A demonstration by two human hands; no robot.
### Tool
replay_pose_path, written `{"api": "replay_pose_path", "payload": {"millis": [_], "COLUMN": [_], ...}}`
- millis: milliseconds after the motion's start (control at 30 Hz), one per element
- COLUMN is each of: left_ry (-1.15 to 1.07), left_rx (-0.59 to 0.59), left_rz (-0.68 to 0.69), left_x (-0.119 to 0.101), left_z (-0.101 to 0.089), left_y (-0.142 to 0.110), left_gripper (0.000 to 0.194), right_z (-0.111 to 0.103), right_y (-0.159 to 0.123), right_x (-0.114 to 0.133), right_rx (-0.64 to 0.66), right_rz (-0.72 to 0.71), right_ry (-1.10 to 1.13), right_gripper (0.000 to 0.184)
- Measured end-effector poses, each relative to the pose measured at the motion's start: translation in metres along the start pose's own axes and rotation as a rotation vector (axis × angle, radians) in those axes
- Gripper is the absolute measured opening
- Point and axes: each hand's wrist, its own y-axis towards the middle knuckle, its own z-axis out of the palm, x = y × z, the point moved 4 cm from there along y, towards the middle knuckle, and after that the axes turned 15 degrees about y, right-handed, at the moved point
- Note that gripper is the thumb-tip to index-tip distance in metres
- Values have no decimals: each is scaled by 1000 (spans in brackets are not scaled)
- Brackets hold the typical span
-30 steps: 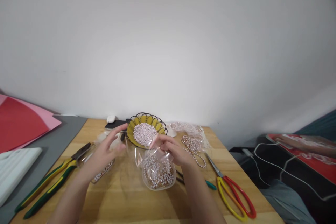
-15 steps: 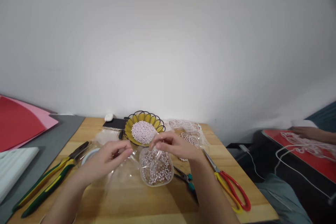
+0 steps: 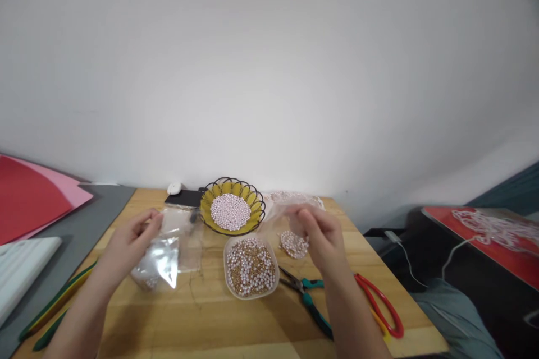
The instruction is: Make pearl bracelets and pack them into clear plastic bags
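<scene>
My left hand (image 3: 137, 238) is closed, thumb and fingers pinching the edge of a clear plastic bag (image 3: 166, 261) that hangs shiny over the table. On the other side, my right hand (image 3: 320, 233) is closed on a second clear plastic bag (image 3: 273, 217), blurred and stretching left from the fingers. Between the hands stands a clear square tub (image 3: 228, 286) filled with mixed pink and gold beads (image 3: 251, 263). Behind it sits a yellow basket (image 3: 256, 212) with a black looped wire rim, holding pale pink beads (image 3: 229, 212).
Teal-handled pliers (image 3: 306, 291) lie right of the tub, near red-and-yellow scissors (image 3: 385, 305) and bead strands (image 3: 293, 244). Larger green-and-yellow pliers (image 3: 56, 303) lie left, partly behind my left arm. A phone-like black slab (image 3: 184, 198) lies at the back. A red-topped surface (image 3: 450, 221) stands right.
My hands have moved apart, the left one leftward and the right one rightward, away from the tub. Plastic that covered the tub is off it. The co-worker's hand at right has left view.
</scene>
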Motion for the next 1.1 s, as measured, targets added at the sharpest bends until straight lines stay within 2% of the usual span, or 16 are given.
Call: {"api": "replay_pose_path", "payload": {"millis": [67,167,267,367,533,667,767,800,867,900,933,1033,1100], "left_ry": [49,103,160,238,323,248,110,42,-286,-386,-486,-698,-819], "left_rx": [-9,-8,-26,-17,-57,-172,-228,-205,-89,-46,-63,-33,25], "left_rz": [-22,-49,-41,-46,-95,-16,122,178,243,227,182,-16,-102], "left_x": [18,40,51,54,52,30,-9,-25,-54,-66,-74,-84,-84], "left_z": [4,23,43,56,57,44,46,51,65,72,76,81,79], "left_y": [13,35,51,57,58,46,12,-3,-32,-43,-50,-54,-48], "left_gripper": [37,26,23,23,29,35,41,42,58,65,63,38,33], "right_z": [-9,-3,8,18,27,33,41,45,53,56,60,65,64], "right_y": [1,2,0,-2,-4,-6,-10,-12,-14,-16,-17,-20,-22], "right_x": [-10,-18,-21,-23,-22,-22,-25,-26,-27,-27,-27,-28,-31], "right_rx": [-114,-99,-98,-79,-44,-47,-59,-56,-39,-30,-21,-4,-6], "right_rz": [166,340,397,448,491,449,421,419,412,402,392,393,409], "right_ry": [49,78,105,140,100,70,109,120,131,131,129,135,160], "right_gripper": [33,36,35,35,37,34,35,35,34,33,32,30,30]}}
